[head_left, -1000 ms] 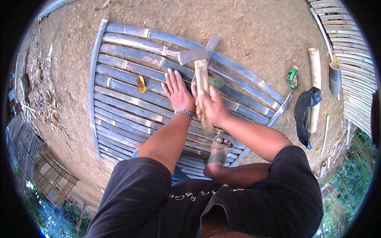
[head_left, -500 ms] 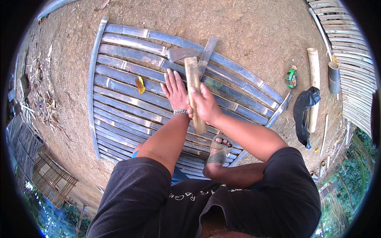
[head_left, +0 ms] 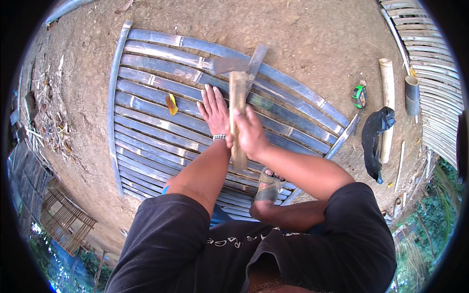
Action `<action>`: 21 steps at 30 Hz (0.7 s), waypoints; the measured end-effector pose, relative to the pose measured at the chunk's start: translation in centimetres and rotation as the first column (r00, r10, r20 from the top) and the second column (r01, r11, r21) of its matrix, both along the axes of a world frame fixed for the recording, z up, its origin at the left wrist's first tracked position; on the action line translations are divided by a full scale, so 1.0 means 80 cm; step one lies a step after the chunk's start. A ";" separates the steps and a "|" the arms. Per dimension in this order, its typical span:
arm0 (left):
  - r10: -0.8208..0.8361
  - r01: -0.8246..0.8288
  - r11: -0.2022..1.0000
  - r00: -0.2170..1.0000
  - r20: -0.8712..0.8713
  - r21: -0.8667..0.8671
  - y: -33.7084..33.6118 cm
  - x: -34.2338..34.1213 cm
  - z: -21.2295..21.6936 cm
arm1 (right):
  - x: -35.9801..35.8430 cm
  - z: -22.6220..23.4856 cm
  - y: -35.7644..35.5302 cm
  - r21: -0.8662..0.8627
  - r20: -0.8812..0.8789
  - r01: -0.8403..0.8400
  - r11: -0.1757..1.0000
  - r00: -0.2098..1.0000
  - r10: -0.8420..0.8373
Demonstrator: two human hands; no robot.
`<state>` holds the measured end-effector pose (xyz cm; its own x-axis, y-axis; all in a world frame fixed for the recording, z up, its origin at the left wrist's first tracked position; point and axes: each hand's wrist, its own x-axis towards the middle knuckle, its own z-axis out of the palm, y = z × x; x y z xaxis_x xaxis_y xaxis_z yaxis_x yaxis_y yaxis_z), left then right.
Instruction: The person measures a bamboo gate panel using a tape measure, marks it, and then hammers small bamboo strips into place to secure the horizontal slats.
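My left hand (head_left: 214, 108) lies flat on the bamboo slat panel (head_left: 161, 84), fingers stretched toward its far side. A chain bracelet circles that wrist. Just to its right, my right hand (head_left: 250, 133) is wrapped round the wooden handle of a hatchet (head_left: 237, 93). The hatchet's dark metal head, blurred by motion, is over the upper slats and points left. Beside the head, a short bamboo strip (head_left: 256, 63) lies crosswise over the slats, partly hidden by the tool. A yellow leaf (head_left: 171, 104) rests on the panel left of my left hand.
My sandalled foot (head_left: 267, 188) is on the panel's near right part. On the dirt to the right are a green tape measure (head_left: 359, 96), a black plastic bag (head_left: 373, 141), a bamboo pole (head_left: 387, 93) and a bamboo tube (head_left: 411, 95). A slatted bamboo structure (head_left: 437, 73) borders the far right.
The hatchet and my right hand have shifted slightly, the head a little to the right and the handle's end lower. My left hand stays in nearly the same place.
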<state>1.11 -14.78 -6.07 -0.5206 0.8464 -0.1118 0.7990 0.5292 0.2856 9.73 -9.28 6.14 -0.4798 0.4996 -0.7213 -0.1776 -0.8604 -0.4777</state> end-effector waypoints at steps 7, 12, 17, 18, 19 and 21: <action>0.018 -0.021 0.995 0.999 0.036 0.093 0.004 0.005 0.002 | -0.011 -0.030 0.014 0.113 0.055 0.320 0.941 0.943 -0.327; 0.060 -0.067 0.985 0.997 0.054 0.157 0.001 0.009 0.004 | -0.011 0.014 0.005 0.056 -0.215 -0.171 0.984 0.960 0.179; 0.012 -0.012 1.000 0.999 0.037 -0.008 0.001 0.004 0.000 | -0.018 -0.017 -0.004 0.084 0.015 0.196 0.977 0.980 -0.198; 0.012 -0.011 1.000 0.999 0.033 -0.016 0.000 0.005 0.003 | -0.020 -0.012 -0.008 0.067 0.005 0.192 0.979 0.981 -0.193; 0.024 -0.025 1.000 0.999 0.045 0.014 0.001 0.004 0.003 | -0.021 -0.008 -0.006 0.033 -0.028 0.134 0.990 0.991 -0.133; 0.030 -0.034 0.997 0.999 0.042 0.074 0.001 0.003 0.005 | -0.017 -0.006 0.000 0.001 -0.048 0.042 0.999 0.998 -0.042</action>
